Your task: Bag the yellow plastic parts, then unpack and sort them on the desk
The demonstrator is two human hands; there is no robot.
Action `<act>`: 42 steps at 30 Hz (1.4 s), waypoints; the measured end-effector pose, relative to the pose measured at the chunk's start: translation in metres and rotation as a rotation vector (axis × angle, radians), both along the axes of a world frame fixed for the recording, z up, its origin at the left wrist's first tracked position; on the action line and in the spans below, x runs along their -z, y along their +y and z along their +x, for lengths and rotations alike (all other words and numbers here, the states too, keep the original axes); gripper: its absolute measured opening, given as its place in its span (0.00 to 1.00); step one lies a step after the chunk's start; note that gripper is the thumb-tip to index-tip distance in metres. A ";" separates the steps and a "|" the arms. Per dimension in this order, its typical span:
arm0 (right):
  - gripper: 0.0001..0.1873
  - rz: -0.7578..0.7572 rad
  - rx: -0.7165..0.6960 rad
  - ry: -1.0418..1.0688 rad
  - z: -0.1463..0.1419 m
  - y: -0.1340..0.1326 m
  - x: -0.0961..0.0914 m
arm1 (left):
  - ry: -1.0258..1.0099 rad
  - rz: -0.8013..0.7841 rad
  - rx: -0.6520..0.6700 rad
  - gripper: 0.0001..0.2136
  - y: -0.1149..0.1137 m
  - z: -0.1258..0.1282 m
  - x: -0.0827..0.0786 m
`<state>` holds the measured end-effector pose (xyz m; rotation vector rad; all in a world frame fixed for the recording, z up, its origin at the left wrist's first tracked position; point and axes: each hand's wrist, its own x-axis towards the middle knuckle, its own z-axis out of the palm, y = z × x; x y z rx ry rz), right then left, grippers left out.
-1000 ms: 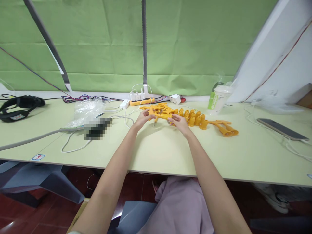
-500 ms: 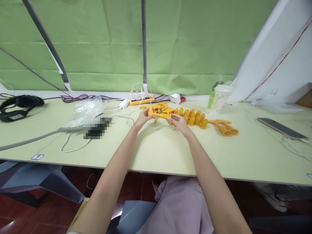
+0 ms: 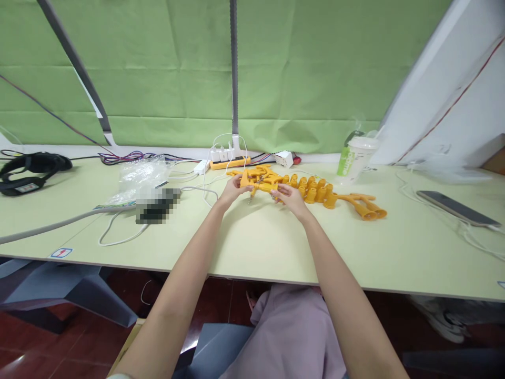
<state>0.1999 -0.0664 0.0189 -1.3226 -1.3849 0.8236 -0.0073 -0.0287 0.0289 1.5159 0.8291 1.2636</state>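
Above the middle of the table, a yellow plastic part (image 3: 267,187) with a flared left end is held between my two hands. My left hand (image 3: 232,191) grips the flared end, fingers closed around it. The other end is pinched in my right hand (image 3: 291,199). Whether this is one part or two joined ones, I cannot tell. Small shiny metal bits dangle by both hands. Just behind lies a heap of yellow branching parts (image 3: 262,171). Rows of yellow cup-shaped parts (image 3: 311,195) stand right of my right hand, followed by yellow trumpet-shaped parts (image 3: 365,209).
A white lidded cup (image 3: 357,160) stands at the back right, with a phone (image 3: 457,207) and cables beyond. Behind my hands sits a power strip (image 3: 230,162) with plugs. Leftward are clear plastic wrap (image 3: 142,176), a blurred dark item (image 3: 158,206) and a black headset (image 3: 33,171).
My hands and the yellow part stay almost in place. The whole view shifts very slightly.
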 end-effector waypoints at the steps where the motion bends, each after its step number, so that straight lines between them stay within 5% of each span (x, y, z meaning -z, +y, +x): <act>1: 0.28 -0.003 0.000 -0.003 0.000 0.000 0.000 | -0.001 0.005 0.001 0.22 0.000 0.000 0.000; 28: 0.28 0.001 -0.038 -0.026 -0.002 -0.001 0.002 | -0.009 0.084 -0.001 0.20 0.011 0.001 0.012; 38: 0.23 0.033 -0.059 -0.045 0.001 -0.001 0.000 | -0.063 0.036 0.096 0.22 0.009 -0.007 0.009; 42: 0.32 0.001 -0.079 -0.115 0.003 0.001 0.008 | -0.082 0.037 0.120 0.24 0.006 -0.003 0.007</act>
